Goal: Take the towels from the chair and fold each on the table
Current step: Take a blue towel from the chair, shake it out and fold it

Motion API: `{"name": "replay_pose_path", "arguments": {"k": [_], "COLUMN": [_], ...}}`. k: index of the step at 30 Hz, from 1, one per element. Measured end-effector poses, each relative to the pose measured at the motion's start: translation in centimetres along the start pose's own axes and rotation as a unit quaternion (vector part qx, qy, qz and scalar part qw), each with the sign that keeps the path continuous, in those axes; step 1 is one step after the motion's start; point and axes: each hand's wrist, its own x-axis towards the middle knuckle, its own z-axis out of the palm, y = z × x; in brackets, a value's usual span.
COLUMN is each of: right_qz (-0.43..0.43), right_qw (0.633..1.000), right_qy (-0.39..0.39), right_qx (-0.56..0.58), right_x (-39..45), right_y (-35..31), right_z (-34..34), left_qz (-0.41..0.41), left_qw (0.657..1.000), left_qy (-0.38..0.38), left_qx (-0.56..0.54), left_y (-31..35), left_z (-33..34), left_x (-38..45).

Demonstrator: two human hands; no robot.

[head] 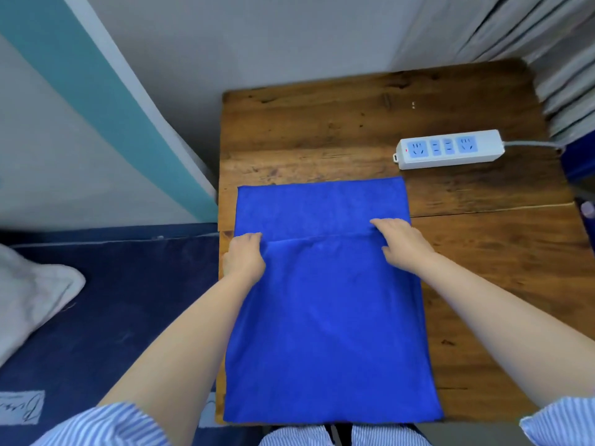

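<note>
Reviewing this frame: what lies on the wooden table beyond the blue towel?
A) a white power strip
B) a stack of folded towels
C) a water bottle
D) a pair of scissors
A: a white power strip lies on the wooden table, past the far right corner of the blue towel.

Both bare forearms reach forward from striped sleeves, converging slightly toward the far side. The left hand point(243, 256) lies knuckles up, fingers curled and pinching a cloth edge at the left. The right hand point(403, 241) lies palm down to the right, fingers bent, gripping the same edge.
</note>
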Motion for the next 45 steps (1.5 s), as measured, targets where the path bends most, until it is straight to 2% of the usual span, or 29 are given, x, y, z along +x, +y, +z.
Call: {"name": "replay_pose_path", "arguments": {"k": [4,6,8,10,12,14,16,17,19,21,22,24,27,30,34,36,37,38,40,42,43,45], "right_qz": [-0.028,-0.036,-0.016,0.012,0.022,0.023,0.02,0.026,0.052,0.07,0.08,0.109,0.122,0.089,0.041,0.019,0.013,0.017,0.043,0.087,0.11,0.146], "right_qw": [0.999,0.997,0.992,0.977,0.945,0.896,0.872,0.869,0.903,0.958,0.974,0.984,0.988,0.993,0.993,0.989,0.985,0.979,0.961,0.936,0.928,0.923], "right_qy": [-0.035,-0.064,-0.067,-0.063,-0.08,-0.092,-0.078,-0.066,-0.018,0.028,0.041,0.051,0.068,0.073,0.098,0.103,0.074,0.018,-0.127,-0.222,-0.241,-0.233], "right_qx": [-0.012,0.033,0.105,0.202,0.317,0.433,0.483,0.489,0.426,0.275,0.208,0.133,0.068,0.042,0.047,0.109,0.158,0.202,0.241,0.26,0.263,0.27], "right_x": [1.0,1.3,1.2,0.9,0.1,-0.4,-0.1,0.5,2.2,4.4,5.5,7.1,8.4,8.7,7.7,6.7,6.3,6.0,6.1,6.5,6.9,7.7], "right_y": [1.4,2.2,2.7,3.2,3.1,2.7,2.5,2.4,2.2,2.0,2.0,2.1,2.3,2.4,2.6,2.6,2.6,2.5,2.4,2.4,2.5,2.4], "right_z": [-0.7,-1.5,-2.9,-4.4,-6.0,-7.5,-8.6,-9.2,-9.5,-8.9,-8.3,-7.2,-6.5,-6.0,-5.4,-5.7,-6.0,-6.5,-7.3,-7.5,-7.4,-7.7], "left_qz": [0.071,0.094,0.106,0.108,0.094,0.088,0.071,0.064,0.048,0.039,0.037,0.039,0.038,0.052,0.128,0.14,0.128,0.104,0.047,-0.023,-0.057,-0.121], "left_qw": [0.989,0.987,0.994,0.986,0.955,0.921,0.895,0.894,0.92,0.956,0.973,0.988,0.993,0.994,0.989,0.984,0.977,0.965,0.936,0.92,0.922,0.929], "left_qy": [0.003,-0.002,-0.01,-0.062,-0.11,-0.125,-0.117,-0.103,-0.052,0.01,0.039,0.071,0.07,0.075,0.07,0.033,-0.015,-0.078,-0.22,-0.323,-0.334,-0.299], "left_qx": [0.133,0.129,0.036,-0.113,-0.258,-0.358,-0.425,-0.431,-0.386,-0.29,-0.226,-0.134,-0.09,-0.066,-0.027,-0.109,-0.171,-0.228,-0.271,-0.221,-0.186,-0.183], "left_y": [-0.7,-1.1,-1.4,-1.5,-1.5,-1.6,-1.5,-1.3,-0.6,0.0,0.3,0.6,0.9,0.8,0.8,0.9,0.9,0.9,0.9,0.9,0.9,1.2], "left_z": [0.5,0.2,-0.8,-2.4,-4.5,-6.4,-7.8,-8.5,-8.9,-8.3,-7.8,-6.7,-5.5,-5.4,-5.7,-5.9,-6.1,-6.5,-7.5,-8.0,-8.0,-7.9], "left_x": [1.1,1.6,1.8,1.9,1.4,1.4,2.1,2.9,4.6,6.5,7.5,8.7,10.2,10.9,10.5,9.6,9.3,9.1,9.1,9.6,10.0,11.0]}}
